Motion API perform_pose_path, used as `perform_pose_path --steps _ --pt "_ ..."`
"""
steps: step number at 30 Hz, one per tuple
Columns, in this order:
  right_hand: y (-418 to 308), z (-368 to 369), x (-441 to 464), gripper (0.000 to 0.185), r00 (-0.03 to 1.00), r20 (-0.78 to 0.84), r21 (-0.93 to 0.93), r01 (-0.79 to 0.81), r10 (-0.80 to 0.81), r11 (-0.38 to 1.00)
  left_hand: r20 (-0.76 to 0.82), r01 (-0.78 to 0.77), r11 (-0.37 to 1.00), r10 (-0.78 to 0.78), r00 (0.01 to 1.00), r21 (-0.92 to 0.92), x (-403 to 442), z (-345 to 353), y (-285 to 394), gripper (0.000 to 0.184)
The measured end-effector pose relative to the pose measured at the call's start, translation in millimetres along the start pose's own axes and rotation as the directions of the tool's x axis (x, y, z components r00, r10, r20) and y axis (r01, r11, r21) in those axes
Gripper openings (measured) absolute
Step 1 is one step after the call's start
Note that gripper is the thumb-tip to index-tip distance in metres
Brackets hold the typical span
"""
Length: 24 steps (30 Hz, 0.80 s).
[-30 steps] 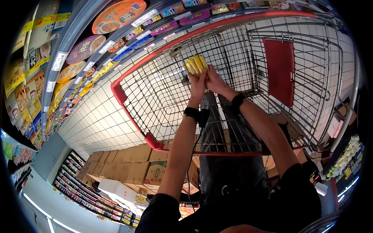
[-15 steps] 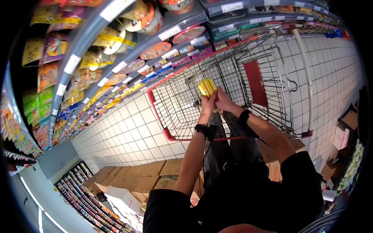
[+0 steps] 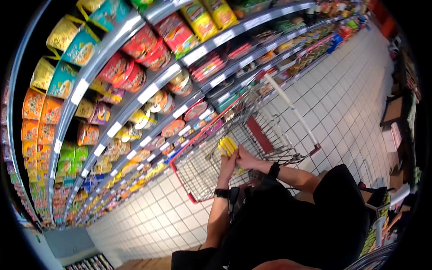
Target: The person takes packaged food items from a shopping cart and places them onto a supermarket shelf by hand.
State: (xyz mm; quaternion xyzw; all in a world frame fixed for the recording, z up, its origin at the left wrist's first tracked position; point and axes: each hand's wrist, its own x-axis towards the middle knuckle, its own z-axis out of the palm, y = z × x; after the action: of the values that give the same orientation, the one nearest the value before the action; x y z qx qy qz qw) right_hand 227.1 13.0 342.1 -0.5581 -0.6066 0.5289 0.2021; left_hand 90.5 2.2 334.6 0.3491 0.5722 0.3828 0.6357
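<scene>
Both of my hands are closed around the lower end of a yellow packet (image 3: pixel 228 146), which looks like several yellow sticks side by side; its exact kind is too small to make out. My left hand (image 3: pixel 227 164) grips it from the left, and my right hand (image 3: pixel 247 159) presses against it from the right, touching the left. The packet is held over a wire shopping cart (image 3: pixel 192 199) with a red rim. Black bands are on both wrists.
The cart's pale handle (image 3: pixel 293 107) points to the upper right. Shelves with price labels (image 3: pixel 147 92) carry red noodle tubs (image 3: pixel 130 77) and orange packs (image 3: pixel 33 103) along the left and top. Tiled floor (image 3: pixel 148 216) runs beneath. Cartons (image 3: pixel 390 137) stand at the right.
My view has turned and lifted toward the shelves, so more of the upper shelves shows and the cart sits lower and tilted. Both hands still hold the yellow packet.
</scene>
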Motion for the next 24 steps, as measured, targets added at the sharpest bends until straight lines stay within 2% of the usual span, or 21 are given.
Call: perform_pose_path --steps 1,2,4,6,8,10,12,14,15,16,17,18,20,22,23,24 --pt "-10.3 -11.4 -9.4 0.049 0.996 0.053 0.036 -0.067 0.065 0.997 0.015 -0.057 0.998 0.058 0.998 -0.016 -8.0 11.0 10.8 0.041" --pt "-8.1 -14.4 -16.8 0.049 0.998 0.017 0.03 -0.057 0.057 0.998 0.022 -0.107 0.994 0.108 0.994 -0.035 -19.8 18.4 19.4 0.04" --pt "-12.5 -20.3 -31.2 0.048 0.999 -0.015 -0.021 0.042 -0.042 0.999 0.063 -0.121 0.993 0.121 0.991 -0.005 -28.6 25.9 20.0 0.039" --pt "-22.1 -28.4 -53.1 0.047 0.999 -0.029 -0.075 0.014 -0.016 0.997 0.075 -0.114 0.992 0.118 0.99 -0.056 -42.7 32.3 16.5 0.04" --pt "-33.8 -32.5 -74.4 0.053 0.999 -0.019 -0.025 -0.03 0.03 0.999 0.029 -0.126 0.99 0.128 0.991 -0.062 -51.2 36.3 6.8 0.038" --pt "-28.7 -26.7 -92.2 0.055 0.998 -0.053 0.006 0.026 -0.026 1.0 0.156 -0.177 0.984 0.178 0.972 -0.019 -70.7 37.5 12.2 0.039" --pt "-29.3 -24.9 -111.7 0.054 0.997 -0.074 0.023 0.034 -0.032 0.999 0.172 -0.15 0.988 0.154 0.973 -0.037 -89.9 42.5 16.8 0.041" --pt "-30.8 -26.8 -128.4 0.054 0.997 -0.072 0.014 0.037 -0.035 0.999 0.138 -0.207 0.96 0.235 0.962 -0.189 -111.3 51.7 18.2 0.046" --pt "-30.2 -27.9 -135.1 0.055 0.996 -0.068 0.029 0.06 -0.058 0.998 0.179 -0.204 0.972 0.223 0.958 -0.119 -115.1 47.7 10.1 0.051" --pt "-38.8 -29.0 -145.2 0.056 0.995 -0.061 0.048 0.081 -0.078 0.996 0.162 -0.196 0.972 0.216 0.963 -0.131 -125.4 49.1 7.8 0.051" --pt "-46.2 -34.5 -157.9 0.054 1.0 -0.008 0.09 -0.023 0.024 0.996 0.124 -0.194 0.981 0.193 0.973 -0.001 -132.7 50.6 6.4 0.055" --pt "-42.3 -33.5 -166.4 0.051 0.995 -0.043 0.07 0.09 -0.087 0.994 0.083 -0.181 0.975 0.172 0.982 0.128 -139.3 51.6 5.0 0.059" --pt "-41.7 -33.3 -188.0 0.049 0.997 -0.054 0.074 0.051 -0.047 0.996 0.091 -0.202 0.972 0.191 0.977 0.12 -151.4 57.3 -9.9 0.064" --pt "-42.5 -32.7 -214.5 0.047 0.992 -0.102 0.123 0.091 -0.078 0.988 0.148 -0.211 0.973 0.195 0.969 0.098 -169.1 67.2 -12.2 0.064" --pt "-29.5 -29.9 -221.9 0.048 0.97 -0.165 0.091 0.197 -0.18 0.976 0.172 -0.229 0.969 0.211 0.962 0.091 -178.1 74.9 -13.0 0.063" --pt "-29.9 -32.2 -235.9 0.048 0.974 -0.153 0.089 0.182 -0.167 0.979 0.167 -0.214 0.974 0.198 0.966 0.081 -185.6 81.8 -15.1 0.063"
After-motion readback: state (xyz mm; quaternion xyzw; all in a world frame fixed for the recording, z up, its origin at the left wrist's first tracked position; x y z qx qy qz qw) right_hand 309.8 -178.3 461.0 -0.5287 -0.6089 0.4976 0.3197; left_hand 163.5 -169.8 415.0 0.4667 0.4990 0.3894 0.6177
